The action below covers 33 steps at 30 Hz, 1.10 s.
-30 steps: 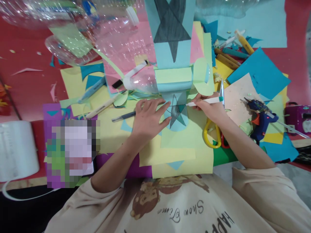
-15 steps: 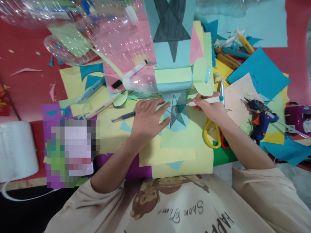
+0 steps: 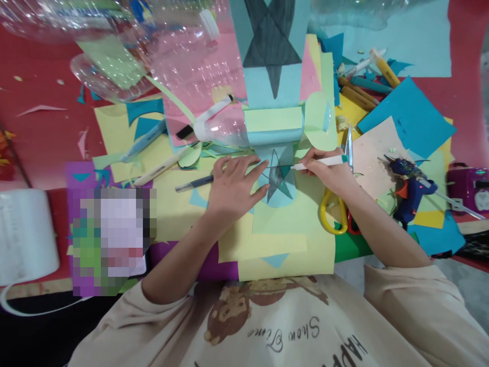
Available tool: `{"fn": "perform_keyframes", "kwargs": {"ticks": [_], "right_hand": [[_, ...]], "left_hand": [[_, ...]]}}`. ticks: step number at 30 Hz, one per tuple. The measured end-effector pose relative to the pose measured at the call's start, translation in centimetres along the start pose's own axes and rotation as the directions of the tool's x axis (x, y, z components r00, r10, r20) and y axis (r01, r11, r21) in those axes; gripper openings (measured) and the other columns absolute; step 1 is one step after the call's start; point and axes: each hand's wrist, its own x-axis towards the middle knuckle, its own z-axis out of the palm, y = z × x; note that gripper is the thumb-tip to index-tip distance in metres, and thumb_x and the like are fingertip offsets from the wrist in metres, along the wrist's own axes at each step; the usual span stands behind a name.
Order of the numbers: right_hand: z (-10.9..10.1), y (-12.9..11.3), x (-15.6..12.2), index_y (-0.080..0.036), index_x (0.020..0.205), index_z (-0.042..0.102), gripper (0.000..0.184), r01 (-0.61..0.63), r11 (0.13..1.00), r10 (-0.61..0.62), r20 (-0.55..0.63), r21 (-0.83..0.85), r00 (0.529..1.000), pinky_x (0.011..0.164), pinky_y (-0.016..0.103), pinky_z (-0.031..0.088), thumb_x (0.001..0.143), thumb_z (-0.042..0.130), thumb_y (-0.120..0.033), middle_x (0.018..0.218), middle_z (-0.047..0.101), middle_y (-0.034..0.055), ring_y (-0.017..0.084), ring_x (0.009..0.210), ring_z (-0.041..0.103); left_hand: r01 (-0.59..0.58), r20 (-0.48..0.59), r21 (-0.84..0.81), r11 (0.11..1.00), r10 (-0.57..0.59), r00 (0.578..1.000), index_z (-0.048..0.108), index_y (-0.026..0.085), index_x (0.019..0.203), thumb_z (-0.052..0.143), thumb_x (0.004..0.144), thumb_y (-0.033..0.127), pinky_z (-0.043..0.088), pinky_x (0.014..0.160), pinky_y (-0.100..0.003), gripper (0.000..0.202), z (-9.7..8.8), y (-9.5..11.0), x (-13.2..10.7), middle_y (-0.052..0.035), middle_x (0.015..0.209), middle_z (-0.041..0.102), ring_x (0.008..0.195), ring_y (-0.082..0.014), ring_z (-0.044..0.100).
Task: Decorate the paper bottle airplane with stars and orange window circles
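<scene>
My right hand [image 3: 324, 171] grips a white marker [image 3: 327, 161] with a green end, its tip touching the right side of a drawn star [image 3: 277, 176]. That star, partly coloured dark green, is on a light blue paper piece [image 3: 273, 201] over pale green paper [image 3: 290, 223]. Flat on the paper at the star's left lies my left hand [image 3: 236, 186], fingers spread. A dark pen [image 3: 194, 184] pokes out beside it. Just beyond the hands is a plastic bottle [image 3: 225, 125] wrapped in blue and green paper, and above it a blue sheet bears a large dark star [image 3: 273, 43].
Yellow-handled scissors [image 3: 334, 211] lie close by my right forearm. Farther right are a blue glue gun [image 3: 412, 196], blue paper [image 3: 408, 117] and several markers [image 3: 367, 86]. Clear plastic bottles [image 3: 191, 66] fill the back left. A white cup-like object [image 3: 26, 237] stands at left.
The marker tip has shifted slightly left and down over the star's right arm. My left hand stays in place; the view has moved very slightly.
</scene>
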Motion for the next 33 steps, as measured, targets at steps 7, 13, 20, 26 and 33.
{"fn": "perform_keyframes", "kwargs": {"ticks": [7, 13, 20, 26, 33], "right_hand": [[0.0, -0.1, 0.0, -0.019, 0.052, 0.058, 0.018, 0.008, 1.000, -0.007, -0.064, 0.007, 0.998, 0.052, 0.026, 0.039, 0.069, 0.056, -0.020, 0.051, 0.057, -0.0019, 0.011, 0.052, 0.050], [-0.3, -0.5, 0.4, -0.020, 0.056, 0.062, 0.017, -0.012, 0.988, 0.025, -0.088, 0.153, 0.996, 0.051, 0.025, 0.042, 0.072, 0.056, -0.019, 0.052, 0.056, -0.0016, 0.011, 0.052, 0.051], [-0.1, -0.1, 0.0, -0.021, 0.085, 0.071, 0.015, 0.134, 0.982, -0.142, 0.055, 0.132, 0.988, 0.072, 0.030, 0.051, 0.076, 0.071, -0.033, 0.081, 0.069, 0.0013, 0.017, 0.079, 0.065], [0.3, 0.0, -0.1, -0.021, 0.091, 0.072, 0.018, 0.161, 0.981, -0.171, 0.081, 0.111, 0.982, 0.078, 0.030, 0.051, 0.087, 0.060, -0.034, 0.089, 0.069, 0.0026, 0.018, 0.086, 0.065], [-0.1, -0.1, 0.6, -0.019, 0.090, 0.070, 0.018, 0.260, 0.965, -0.261, 0.050, 0.037, 0.964, 0.075, 0.030, 0.051, 0.086, 0.061, -0.033, 0.084, 0.069, 0.0029, 0.018, 0.081, 0.065]], "left_hand": [[0.000, -0.010, -0.007, 1.000, 0.000, 1.000, 0.062, 0.025, 0.124, 0.052, 0.092, 0.041, 0.032, 0.105, -0.049, 0.038, 0.1, 0.0, 0.0, -0.0100, 0.122, 0.065, 0.112, -0.0273, 0.060], [-0.057, -0.025, -0.073, 0.996, 0.055, 0.998, 0.063, 0.025, 0.121, 0.041, 0.098, 0.035, 0.031, 0.108, -0.045, 0.033, -0.1, -0.1, 0.0, -0.0051, 0.108, 0.072, 0.103, -0.0206, 0.065], [-0.066, -0.018, -0.089, 0.994, 0.064, 0.998, 0.059, 0.019, 0.127, 0.040, 0.096, 0.022, 0.043, 0.098, -0.037, 0.036, 0.0, -0.1, 0.4, -0.0061, 0.109, 0.072, 0.101, -0.0202, 0.065], [0.019, 0.010, -0.120, 0.993, -0.018, 1.000, 0.049, 0.018, 0.137, 0.037, 0.096, 0.027, 0.047, 0.088, -0.034, 0.044, 0.2, -0.2, 0.9, -0.0068, 0.104, 0.071, 0.097, -0.0214, 0.063], [0.079, 0.057, -0.138, 0.987, -0.072, 0.996, 0.052, 0.020, 0.135, 0.045, 0.091, 0.023, 0.045, 0.082, -0.033, 0.045, 0.2, 0.2, 2.6, -0.0048, 0.092, 0.066, 0.089, -0.0206, 0.061]]}}
